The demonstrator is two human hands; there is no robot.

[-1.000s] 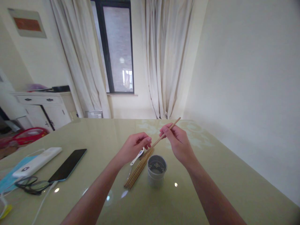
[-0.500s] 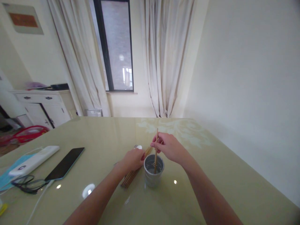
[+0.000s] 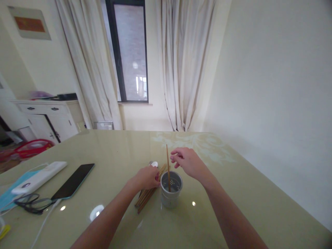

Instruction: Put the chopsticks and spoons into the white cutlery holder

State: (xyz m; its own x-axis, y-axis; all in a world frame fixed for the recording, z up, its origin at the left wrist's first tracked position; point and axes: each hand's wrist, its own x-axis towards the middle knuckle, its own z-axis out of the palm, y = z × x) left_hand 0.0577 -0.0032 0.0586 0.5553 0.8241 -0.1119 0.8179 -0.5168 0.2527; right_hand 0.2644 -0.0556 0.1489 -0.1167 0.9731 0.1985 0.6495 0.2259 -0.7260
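Note:
A grey cup (image 3: 171, 200) with holes in its bottom stands upright on the table. One wooden chopstick (image 3: 168, 162) leans against the inside of its rim, its lower end on the cup's floor. Just right of that chopstick's upper end hovers my right hand (image 3: 185, 159), fingers apart and holding nothing. My left hand (image 3: 146, 177) is closed over a bundle of chopsticks (image 3: 145, 200) lying at the cup's left, its fingertips close to the cup wall. Part of the bundle is hidden under the palm. Behind the left hand shows the shiny bowl of a spoon (image 3: 154, 164).
On the left of the table (image 3: 124, 148) lie a black-screened phone (image 3: 74, 181), a white power bank (image 3: 38, 178), folded glasses (image 3: 33, 204), a blue mask (image 3: 12, 192) and a white cable (image 3: 45, 221). A wall (image 3: 280, 103) borders the right side.
My right hand has let go of the chopstick, which now leans left in the cup by itself. The bundle under my left hand has spread slightly.

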